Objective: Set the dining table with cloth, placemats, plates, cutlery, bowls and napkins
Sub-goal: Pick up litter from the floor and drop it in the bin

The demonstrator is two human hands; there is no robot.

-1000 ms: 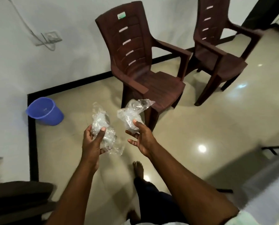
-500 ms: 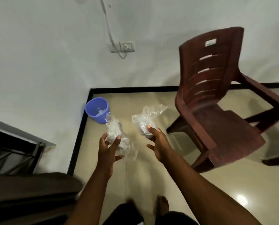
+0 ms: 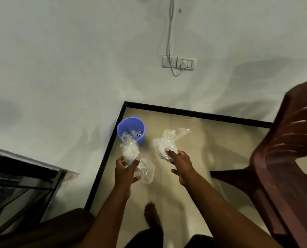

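Clear plastic wrapper (image 3: 130, 151) in left hand (image 3: 125, 170), second crumpled wrapper (image 3: 167, 145) in right hand (image 3: 180, 164); both see-thru, wrinkly, bunched up w/ loose ends sticking out, contents too blurry to tell. Left one gripped w/ thumb and fingers curled round the middle, top poking up in front of the bucket, tail hanging below the fingers. Right one pinched under the thumb (image 3: 169, 152) against the fingers, flap flaring up and to the right. Both held out in front at about the same height, apart from each other, over the tiled floor (image 3: 211, 144). Blue plastic bucket (image 3: 131, 130) sits in the corner just past the left wrapper, some clear scraps inside it. Dark red plastic chair (image 3: 285, 158) on the right, blurred, close to right arm. White wall w/ switch plate and socket (image 3: 179, 62), cable hanging from it. Bare foot (image 3: 151, 214) on floor between the arms. Dark metal frame (image 3: 23, 183) lower left, prob furniture, can't tell what.
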